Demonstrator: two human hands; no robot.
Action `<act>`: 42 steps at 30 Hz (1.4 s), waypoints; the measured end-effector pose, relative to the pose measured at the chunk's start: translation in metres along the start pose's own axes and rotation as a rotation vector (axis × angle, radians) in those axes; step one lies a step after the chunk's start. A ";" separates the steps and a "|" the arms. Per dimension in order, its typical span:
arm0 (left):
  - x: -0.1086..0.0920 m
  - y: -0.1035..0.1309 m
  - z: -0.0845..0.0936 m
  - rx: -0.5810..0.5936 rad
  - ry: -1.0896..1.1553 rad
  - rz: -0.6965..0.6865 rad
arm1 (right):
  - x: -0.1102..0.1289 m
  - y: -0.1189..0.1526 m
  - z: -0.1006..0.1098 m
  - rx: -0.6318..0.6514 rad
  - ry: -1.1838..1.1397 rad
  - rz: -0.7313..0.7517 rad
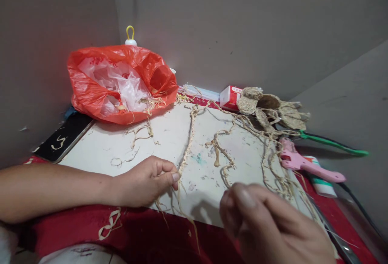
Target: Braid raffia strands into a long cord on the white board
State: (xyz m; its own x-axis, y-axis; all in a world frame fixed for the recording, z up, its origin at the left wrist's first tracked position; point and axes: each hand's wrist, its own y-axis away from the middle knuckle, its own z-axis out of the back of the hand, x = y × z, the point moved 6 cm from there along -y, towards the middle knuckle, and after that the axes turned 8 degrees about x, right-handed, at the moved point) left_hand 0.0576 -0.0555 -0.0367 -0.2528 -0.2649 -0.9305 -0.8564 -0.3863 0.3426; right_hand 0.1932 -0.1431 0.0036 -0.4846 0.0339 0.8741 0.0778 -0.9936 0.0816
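Note:
My left hand pinches the near end of a pale braided straw cord. The cord runs away from me across the white board, and loose strands hang from below the fingers over the board's front edge. My right hand is raised close to the camera with its thumb and fingers pressed together. Whatever lies between those fingertips, if anything, is hidden. Beyond the right hand, a crinkled length of twisted straw rests on the board.
A red plastic bag with straw bits stands at the back left, beside a black phone. On the right are woven straw pieces, a pink glue gun, green-handled pliers and a white tube. Grey walls enclose the back.

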 end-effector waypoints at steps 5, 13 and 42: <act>-0.001 -0.001 -0.001 -0.016 0.014 -0.084 | -0.018 -0.026 -0.028 -0.095 -0.341 -0.246; -0.002 -0.003 -0.004 0.030 -0.136 -0.077 | -0.014 -0.034 -0.053 0.259 -0.466 -0.195; 0.004 0.007 -0.015 0.237 -0.065 0.224 | -0.038 -0.040 -0.062 0.123 -0.638 -0.307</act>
State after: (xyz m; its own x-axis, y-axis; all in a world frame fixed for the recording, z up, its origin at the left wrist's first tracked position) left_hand 0.0571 -0.0727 -0.0364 -0.4679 -0.2600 -0.8446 -0.8555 -0.1067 0.5068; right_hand 0.1545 -0.1118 -0.0627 0.0999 0.4039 0.9093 0.1357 -0.9109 0.3897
